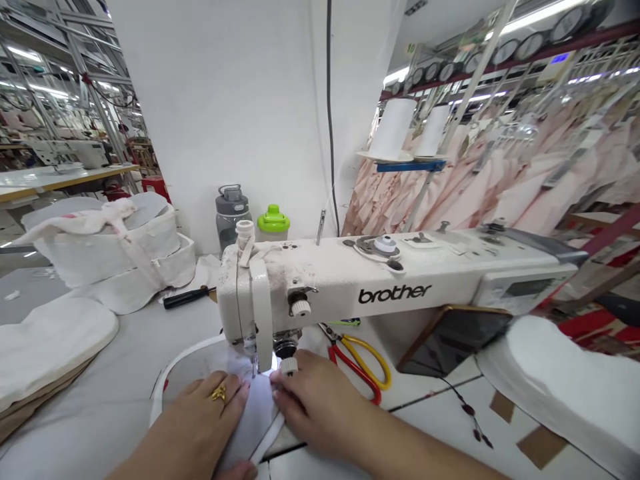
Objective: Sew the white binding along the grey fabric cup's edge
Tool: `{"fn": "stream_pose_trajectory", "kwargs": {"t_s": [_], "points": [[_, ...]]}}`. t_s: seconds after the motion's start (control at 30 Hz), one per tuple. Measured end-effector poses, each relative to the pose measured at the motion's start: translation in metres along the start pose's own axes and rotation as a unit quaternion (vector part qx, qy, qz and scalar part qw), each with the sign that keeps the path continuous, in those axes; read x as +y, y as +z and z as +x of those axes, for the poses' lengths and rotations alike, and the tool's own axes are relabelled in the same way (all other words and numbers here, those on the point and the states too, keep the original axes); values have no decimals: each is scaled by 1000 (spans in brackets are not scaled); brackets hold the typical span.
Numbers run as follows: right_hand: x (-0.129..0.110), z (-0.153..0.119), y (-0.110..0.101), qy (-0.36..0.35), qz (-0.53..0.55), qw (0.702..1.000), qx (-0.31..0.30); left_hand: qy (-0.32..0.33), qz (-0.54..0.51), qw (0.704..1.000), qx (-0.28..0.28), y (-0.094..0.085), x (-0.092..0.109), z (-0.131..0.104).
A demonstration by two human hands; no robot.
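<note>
Stitching is going on at the needle of the sewing machine (350, 280), near the front edge of the tabletop (100, 413). The left hand (210, 407) is lying flat and open on the white fabric piece (250, 413), fingers spread, pressing it down rather than gripping it; a ring is showing on one finger. The right hand (310, 400) is resting just beside the presser foot, its fingertips pinching lightly at the fabric's edge where a white trim (265, 443) is curling off toward the front edge. Judging by how things lie, the seam looks partway done: one curved edge of the piece is already carrying trim behind the needle on the left, while the loose end near the person is not yet sewn. Scissors (363, 363) with red and yellow handles are lying to the right of the hands, untouched. Stacks of white cut pieces (45, 340) are sitting along the left and right edges, apparently waiting.
</note>
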State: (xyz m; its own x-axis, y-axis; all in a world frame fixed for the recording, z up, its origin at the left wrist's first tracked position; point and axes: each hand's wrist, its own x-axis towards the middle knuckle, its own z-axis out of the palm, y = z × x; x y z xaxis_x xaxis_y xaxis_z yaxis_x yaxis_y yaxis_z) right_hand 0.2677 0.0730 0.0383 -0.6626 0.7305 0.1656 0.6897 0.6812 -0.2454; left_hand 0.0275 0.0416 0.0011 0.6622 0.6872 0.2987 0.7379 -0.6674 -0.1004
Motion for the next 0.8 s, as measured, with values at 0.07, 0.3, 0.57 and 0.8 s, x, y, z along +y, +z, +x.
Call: {"fn": "stream_pose_trajectory", "kwargs": {"t_s": [0.07,0.3,0.57,0.8], "points": [[4,2,-2,5,-6,1000,-12,3,15,1000,0,6,1,-4],[4,5,-8,14,-18,999,-49,-25,-24,999,-25,1,-1,-2],[3,4,-8,6,-10,999,-53,-31,-26,989,-144,-47,4,25],[2,3,-9,-13,-18,997,-67,-94,-95,971,-198,-42,-3,19]]}}
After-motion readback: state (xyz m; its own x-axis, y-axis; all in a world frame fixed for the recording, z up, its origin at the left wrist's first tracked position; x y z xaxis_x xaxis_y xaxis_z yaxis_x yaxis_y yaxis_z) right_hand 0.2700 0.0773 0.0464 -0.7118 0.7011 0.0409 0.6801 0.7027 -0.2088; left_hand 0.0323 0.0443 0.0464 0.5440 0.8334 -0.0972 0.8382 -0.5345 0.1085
